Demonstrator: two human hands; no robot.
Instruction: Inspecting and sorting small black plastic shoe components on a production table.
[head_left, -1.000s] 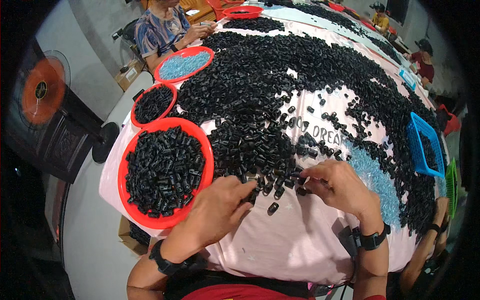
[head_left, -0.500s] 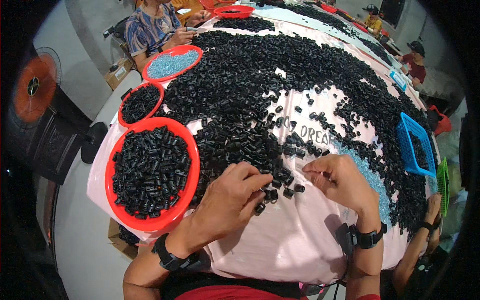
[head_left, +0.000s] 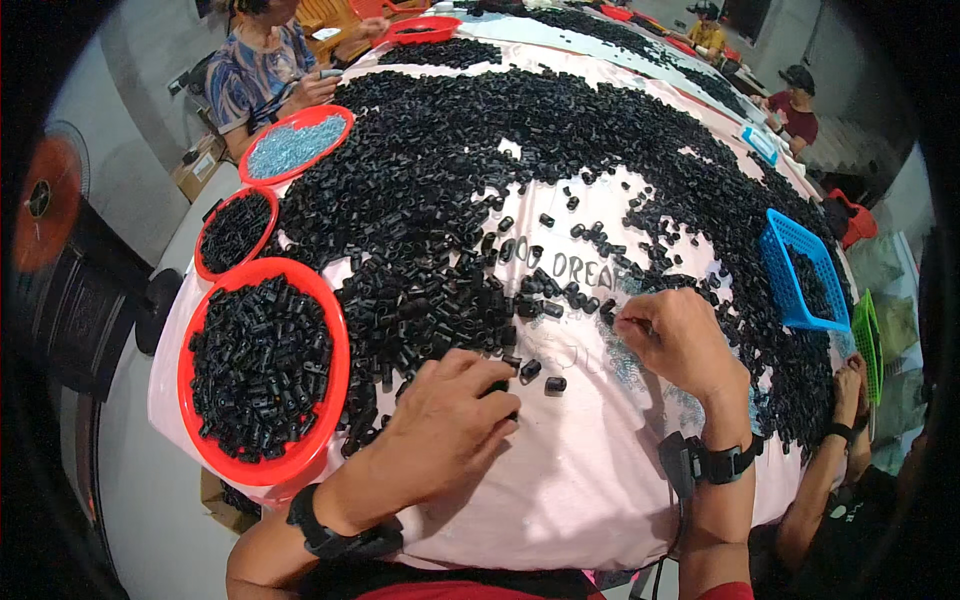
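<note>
Small black plastic cylindrical pieces (head_left: pixel 420 300) lie heaped over the pink cloth-covered table (head_left: pixel 560 480). My left hand (head_left: pixel 440 410) rests low at the near edge of the heap, fingers curled together; what is under them is hidden. Just beyond its fingertips sit two loose black pieces (head_left: pixel 555 384). My right hand (head_left: pixel 685 345) is over the cloth to the right, thumb and fingers pinched together, and whatever it may hold is too small to make out. Small clear bluish pieces (head_left: pixel 685 405) are partly visible below and behind that hand.
At left stand a large red basin (head_left: pixel 340 370) of black pieces, a smaller red basin (head_left: pixel 200 262) and a red tray (head_left: pixel 247 172) of bluish pieces. A blue basket (head_left: pixel 812 318) and green basket (head_left: pixel 872 350) are at right. Co-workers' hands (head_left: pixel 850 390) are near the right edge.
The whole view has shifted, so the table appears farther left. My right hand has moved rightward over the cloth. Fewer loose black pieces show beside my left fingertips.
</note>
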